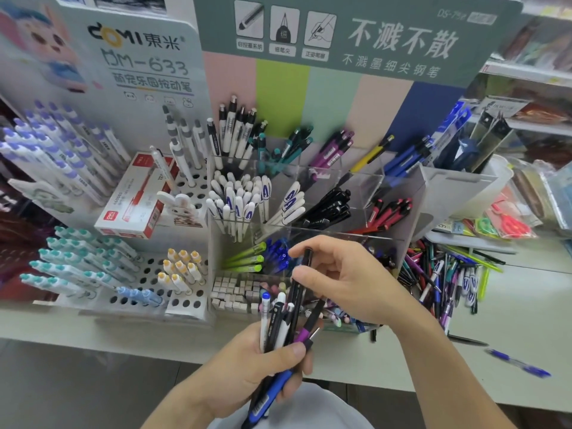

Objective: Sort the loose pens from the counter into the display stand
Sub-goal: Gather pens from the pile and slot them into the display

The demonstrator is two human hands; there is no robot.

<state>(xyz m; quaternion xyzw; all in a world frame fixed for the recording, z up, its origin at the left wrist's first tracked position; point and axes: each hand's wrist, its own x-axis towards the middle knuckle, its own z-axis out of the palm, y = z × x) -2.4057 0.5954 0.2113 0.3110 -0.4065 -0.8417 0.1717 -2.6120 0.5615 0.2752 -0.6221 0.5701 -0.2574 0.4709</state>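
Head view, sorting in progress. The left hand (266, 363) is closed round a bundle of mixed pens (280, 323), thumb across the barrels; the bundle stands roughly upright, tips fanning up and away from the person toward the display stand (399, 193); a blue pen (269, 394) protrudes below the fist. The right hand (337, 274) reaches in from the right, just above the bundle; its thumb and forefinger pinch a single black pen (301, 283), the remaining fingers loosely curled; this pen's long axis runs near-vertical, its lower end still among the bundled pens, its upper end level with the front compartments of the stand.

The decisive relation: the stand lies directly beyond both hands, and the compartment of black pens (331, 209) sits up and slightly right of the pinched pen, in the middle tier between the white pens (241, 202) and the red pens (391, 213); the right hand is the nearer one, and probably the one to deliver the pen; a matching slot is a judgement, since the pen's markings are too small to read.

The unsorted pile of loose pens (445, 274) lies on the counter (510, 320) to the right of the stand, well apart from the left hand, nearer the right forearm; one stray blue pen (517, 362) lies alone at far right.
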